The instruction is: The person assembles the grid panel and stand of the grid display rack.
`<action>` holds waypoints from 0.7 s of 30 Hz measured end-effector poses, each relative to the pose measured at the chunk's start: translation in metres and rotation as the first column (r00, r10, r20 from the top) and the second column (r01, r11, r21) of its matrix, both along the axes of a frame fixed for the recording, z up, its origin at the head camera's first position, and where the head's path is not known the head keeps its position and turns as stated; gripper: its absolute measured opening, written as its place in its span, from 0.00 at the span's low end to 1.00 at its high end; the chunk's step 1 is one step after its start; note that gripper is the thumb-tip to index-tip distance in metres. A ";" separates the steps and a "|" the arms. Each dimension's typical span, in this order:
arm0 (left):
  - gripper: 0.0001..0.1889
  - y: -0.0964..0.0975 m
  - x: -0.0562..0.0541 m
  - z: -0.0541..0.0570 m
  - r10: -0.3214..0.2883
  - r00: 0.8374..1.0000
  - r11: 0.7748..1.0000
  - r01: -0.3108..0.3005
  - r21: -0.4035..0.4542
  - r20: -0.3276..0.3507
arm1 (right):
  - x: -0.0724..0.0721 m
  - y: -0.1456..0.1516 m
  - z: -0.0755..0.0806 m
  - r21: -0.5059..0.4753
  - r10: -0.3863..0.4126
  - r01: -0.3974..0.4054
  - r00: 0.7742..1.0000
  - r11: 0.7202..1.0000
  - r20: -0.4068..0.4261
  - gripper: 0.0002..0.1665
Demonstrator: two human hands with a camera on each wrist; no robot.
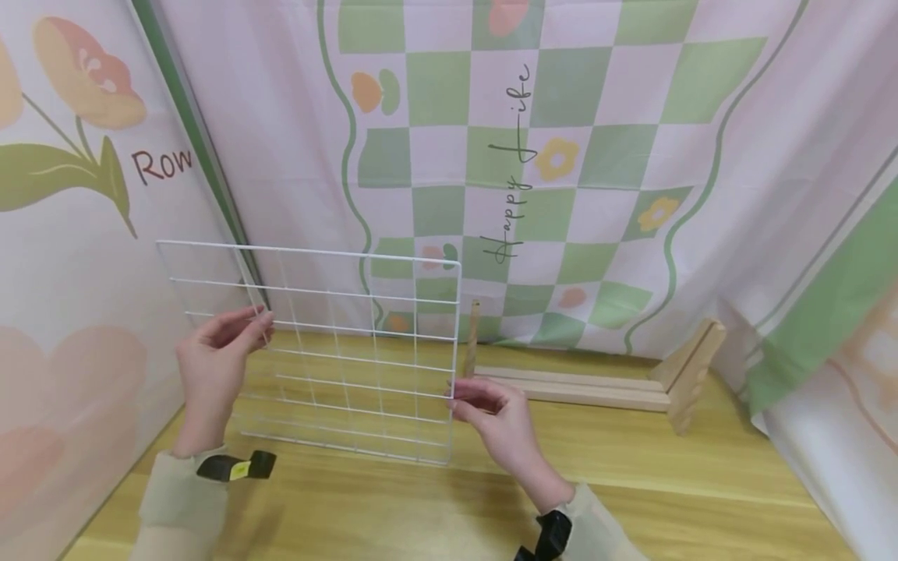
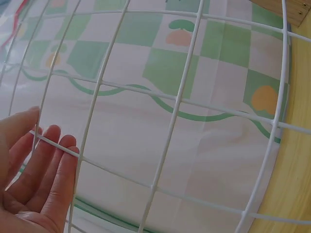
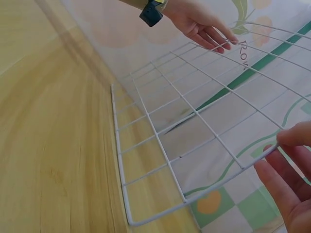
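A white wire grid panel (image 1: 374,332) is held up in front of me, tilted over the wooden table. My left hand (image 1: 213,358) pinches wires toward its left side; in the left wrist view the thumb and fingers of the left hand (image 2: 39,187) meet around a crossing of the grid panel (image 2: 179,100). At the right edge my right hand (image 1: 501,425) pinches the outer wire between thumb and fingers. The right wrist view shows the right hand (image 3: 291,179) on that border wire and the lower edge of the grid panel (image 3: 119,150) close to the tabletop.
Behind the right hand, a wooden stand (image 1: 582,389) with upright end pieces (image 1: 698,374) lies on the wood-grain table (image 1: 337,506). A checkered curtain (image 1: 505,156) closes off the back, and a flower-print sheet (image 1: 77,257) hangs at the left.
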State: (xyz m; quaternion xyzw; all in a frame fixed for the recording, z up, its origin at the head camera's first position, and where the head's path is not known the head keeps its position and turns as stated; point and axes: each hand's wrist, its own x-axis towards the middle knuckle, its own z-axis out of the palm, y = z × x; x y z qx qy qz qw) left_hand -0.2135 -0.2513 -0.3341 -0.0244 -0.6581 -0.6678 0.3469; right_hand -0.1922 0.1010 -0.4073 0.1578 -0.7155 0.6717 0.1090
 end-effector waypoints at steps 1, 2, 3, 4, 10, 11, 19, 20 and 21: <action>0.12 0.000 0.000 0.000 0.001 1.000 1.000 -0.001 -0.001 0.002 | 0.000 0.000 0.000 0.014 0.004 -0.004 1.000 1.000 0.002 0.13; 0.11 0.000 0.001 0.000 0.001 1.000 1.000 -0.001 -0.002 0.005 | 0.000 0.001 0.000 0.028 0.011 -0.011 1.000 1.000 0.004 0.14; 0.11 0.000 0.001 0.000 -0.003 1.000 1.000 0.003 0.004 0.006 | -0.001 0.002 0.000 0.040 0.021 -0.022 1.000 0.999 0.009 0.15; 0.11 0.000 0.001 0.000 -0.007 1.000 1.000 0.006 0.008 0.008 | -0.001 0.004 0.000 0.051 0.033 -0.034 0.999 0.998 0.013 0.16; 0.11 -0.001 0.002 -0.001 -0.031 0.999 0.999 0.031 0.032 0.008 | -0.004 0.017 -0.006 0.064 0.118 -0.119 0.993 0.991 0.032 0.20; 0.10 -0.001 0.002 -0.001 -0.028 1.000 0.999 0.028 0.030 0.008 | -0.005 0.020 -0.007 0.062 0.122 -0.123 0.992 0.990 0.033 0.21; 0.10 -0.001 0.001 -0.002 -0.038 0.998 0.999 0.037 0.021 0.046 | -0.010 0.057 -0.017 0.117 0.039 -0.046 0.997 0.992 0.061 0.22; 0.10 -0.001 0.002 -0.002 -0.038 0.998 0.999 0.037 0.019 0.047 | -0.010 0.062 -0.018 0.132 0.025 -0.033 0.998 0.991 0.062 0.23; 0.09 -0.001 0.002 -0.001 -0.039 0.998 0.999 0.039 0.019 0.046 | -0.010 0.068 -0.018 0.149 0.008 -0.018 0.998 0.989 0.066 0.23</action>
